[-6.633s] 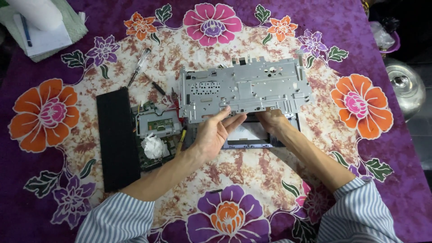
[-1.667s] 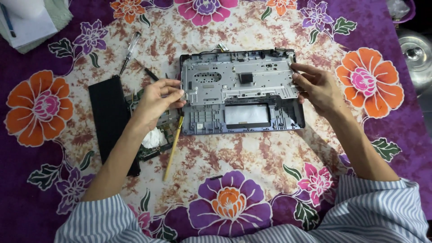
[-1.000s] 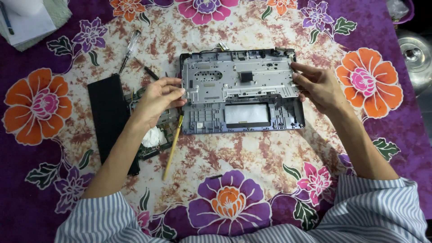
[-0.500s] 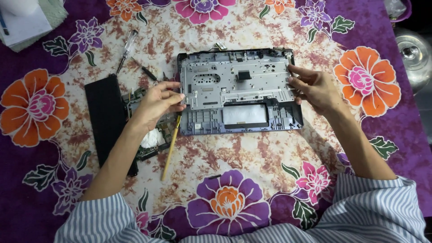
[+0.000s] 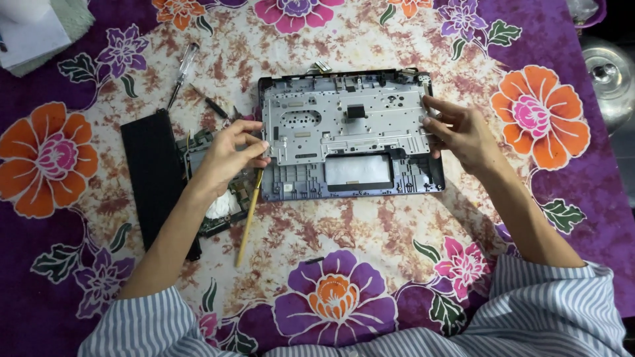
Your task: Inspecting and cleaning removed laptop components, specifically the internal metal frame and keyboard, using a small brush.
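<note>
An opened laptop shell [image 5: 350, 178] lies face down in the middle, with a grey metal plate [image 5: 344, 125] seated in its upper half. My left hand [image 5: 228, 153] pinches the plate's left edge. My right hand [image 5: 460, 131] rests its fingertips on the plate's right edge. A rectangular cut-out shows a pale panel [image 5: 358, 172] below the plate.
A black battery bar [image 5: 155, 178] lies at the left beside a green circuit board [image 5: 221, 201]. A thin wooden-handled brush [image 5: 248, 218] lies under my left wrist. Screwdrivers [image 5: 182, 69] sit at the upper left. A metal pot lid [image 5: 608, 73] is at the right edge.
Earlier both hands held the plate tilted above the shell. It now lies flat in the shell, with my hands spread to its left and right edges.
</note>
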